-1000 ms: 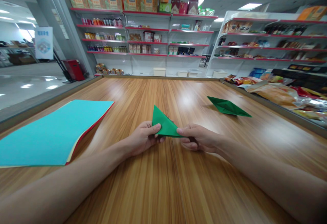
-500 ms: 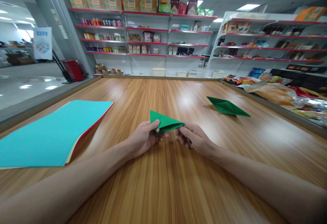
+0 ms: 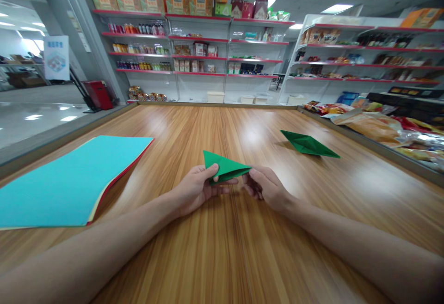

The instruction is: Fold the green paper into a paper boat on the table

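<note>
A folded green paper triangle (image 3: 225, 165) is held above the middle of the table, its long lower side parted into a dark slit. My left hand (image 3: 201, 184) grips its left part, thumb on the front face and fingers behind and below. At the right-hand point of the paper, my right hand (image 3: 265, 185) pinches the tip between thumb and curled fingers. Farther off on the right lies a green folded paper boat (image 3: 309, 143), apart from both hands.
On the left lies a stack of coloured paper sheets (image 3: 79, 179), light blue on top with yellow and red edges below. The wooden table (image 3: 222, 258) has a raised rim. Packaged snacks (image 3: 391, 128) line its right side, and stocked shelves (image 3: 197, 40) stand behind.
The fingers of my left hand have stretched out a little to the right under the paper. My right hand has shifted slightly on the tip. The folded paper stays nearly in place.
</note>
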### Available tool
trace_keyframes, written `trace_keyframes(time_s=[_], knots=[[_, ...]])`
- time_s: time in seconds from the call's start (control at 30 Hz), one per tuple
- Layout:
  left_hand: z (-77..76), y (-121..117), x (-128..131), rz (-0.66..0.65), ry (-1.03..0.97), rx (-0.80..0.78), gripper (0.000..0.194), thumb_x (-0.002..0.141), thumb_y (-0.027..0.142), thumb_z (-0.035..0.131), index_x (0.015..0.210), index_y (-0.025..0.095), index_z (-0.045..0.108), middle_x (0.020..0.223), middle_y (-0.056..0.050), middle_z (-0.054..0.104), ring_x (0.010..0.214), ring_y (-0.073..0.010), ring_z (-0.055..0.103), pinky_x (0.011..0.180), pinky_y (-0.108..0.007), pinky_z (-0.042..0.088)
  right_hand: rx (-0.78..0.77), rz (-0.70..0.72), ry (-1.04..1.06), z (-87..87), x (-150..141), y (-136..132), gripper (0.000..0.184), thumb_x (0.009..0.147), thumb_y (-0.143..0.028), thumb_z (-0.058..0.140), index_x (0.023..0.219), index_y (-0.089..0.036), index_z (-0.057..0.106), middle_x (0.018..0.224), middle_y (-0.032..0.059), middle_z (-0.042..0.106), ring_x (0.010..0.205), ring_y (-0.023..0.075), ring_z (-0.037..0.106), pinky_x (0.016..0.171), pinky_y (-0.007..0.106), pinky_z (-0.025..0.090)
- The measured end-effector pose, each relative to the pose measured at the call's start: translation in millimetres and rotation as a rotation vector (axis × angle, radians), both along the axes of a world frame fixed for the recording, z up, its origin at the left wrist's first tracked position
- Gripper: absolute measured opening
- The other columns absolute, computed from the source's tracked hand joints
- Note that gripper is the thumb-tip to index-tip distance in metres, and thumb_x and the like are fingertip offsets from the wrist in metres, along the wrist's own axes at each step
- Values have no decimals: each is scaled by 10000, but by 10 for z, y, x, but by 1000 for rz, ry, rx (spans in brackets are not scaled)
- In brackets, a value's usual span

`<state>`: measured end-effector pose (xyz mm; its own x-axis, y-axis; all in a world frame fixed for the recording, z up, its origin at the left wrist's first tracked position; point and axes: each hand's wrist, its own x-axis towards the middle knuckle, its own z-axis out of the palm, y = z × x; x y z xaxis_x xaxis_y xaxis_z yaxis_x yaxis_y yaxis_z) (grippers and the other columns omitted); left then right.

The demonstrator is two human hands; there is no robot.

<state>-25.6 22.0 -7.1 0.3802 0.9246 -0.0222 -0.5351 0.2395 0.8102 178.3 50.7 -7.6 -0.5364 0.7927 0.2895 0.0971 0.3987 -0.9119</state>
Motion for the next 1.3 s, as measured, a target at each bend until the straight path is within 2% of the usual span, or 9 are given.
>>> trace_keyframes(time_s=[0.13, 0.33, 0.57, 0.73, 0.9, 1.1, 1.3], knots=[[30, -45, 21, -18, -17, -35, 298, 932, 239, 507, 667, 103, 510, 1034, -183, 659, 1049, -295, 628, 762, -336, 523, 55, -31, -35, 12, -12, -1, 401, 926, -408, 322, 645, -164, 469, 499, -6, 477, 420, 88, 411, 398, 214, 310], [91, -109, 96, 23, -69, -89, 271, 902, 219, 550, 660, 119, 482, 1042, -168, 653, 1080, -313, 609, 777, -374, 534, 65, -48, 2, 5, -26, -15, 360, 935, -398, 317, 678, -178, 437, 515, -21, 453, 424, 84, 394, 399, 215, 298], [71, -113, 151, 72, -51, -49, 225, 857, 268, 625, 719, 110, 543, 1003, -142, 661, 1063, -307, 611, 792, -395, 532, 25, -67, 38, -5, -17, -23, 375, 933, -439, 319, 680, -183, 425, 507, -25, 426, 427, 88, 377, 392, 218, 276], [68, -142, 172, 69, -40, -22, 287, 847, 295, 640, 665, 122, 503, 1036, -138, 663, 1051, -302, 621, 783, -375, 524, 22, -94, 64, -21, -13, -6, 378, 923, -426, 334, 654, -181, 433, 508, -17, 438, 422, 90, 388, 388, 223, 283], [99, -194, 218, 105, -23, 1, 365, 821, 339, 668, 605, 126, 467, 916, -115, 672, 990, -301, 650, 763, -356, 525, 29, -154, 110, -2, -46, -10, 387, 894, -406, 353, 572, -197, 394, 457, -15, 414, 404, 97, 381, 390, 239, 286], [119, -219, 265, 85, -7, 3, 388, 769, 358, 720, 593, 126, 463, 940, -117, 659, 1029, -325, 629, 747, -349, 530, -58, -280, 221, 11, -93, -2, 327, 814, -337, 379, 520, -227, 285, 402, -45, 307, 325, 84, 310, 347, 242, 209], [116, -228, 261, 94, -20, -14, 392, 752, 356, 736, 603, 133, 450, 962, -118, 666, 1037, -323, 627, 773, -372, 532, 37, -198, 130, -18, -46, 13, 382, 890, -398, 346, 561, -205, 372, 450, -17, 400, 400, 104, 383, 401, 250, 269]])
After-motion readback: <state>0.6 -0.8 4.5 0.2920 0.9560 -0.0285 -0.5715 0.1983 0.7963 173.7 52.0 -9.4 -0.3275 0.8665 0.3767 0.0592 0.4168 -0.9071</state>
